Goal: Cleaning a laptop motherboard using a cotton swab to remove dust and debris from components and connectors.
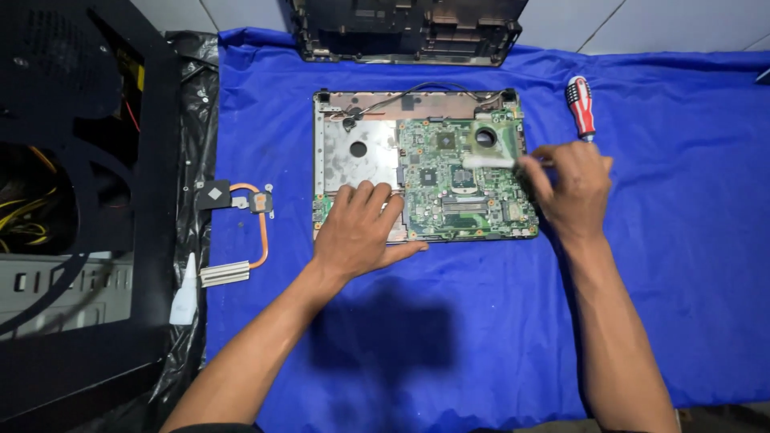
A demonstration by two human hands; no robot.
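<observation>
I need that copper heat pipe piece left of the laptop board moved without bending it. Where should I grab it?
Grip the copper heat pipe assembly by its finned silver block at the lower end, coming from above. The block is rigid and lies flat on the blue cloth; the thin curved pipe would bend.

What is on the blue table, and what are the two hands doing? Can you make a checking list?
Surface: blue cloth over the table.
Job's things: opened laptop base with green circuit board; pale brush.
Clutter: red-handled screwdriver, copper heat pipe, small white tube.
Grippers: left hand presses flat on the base; right hand holds the brush.
Cables: thin black wires along the base's top.
Surroundings: black computer case at left.
</observation>
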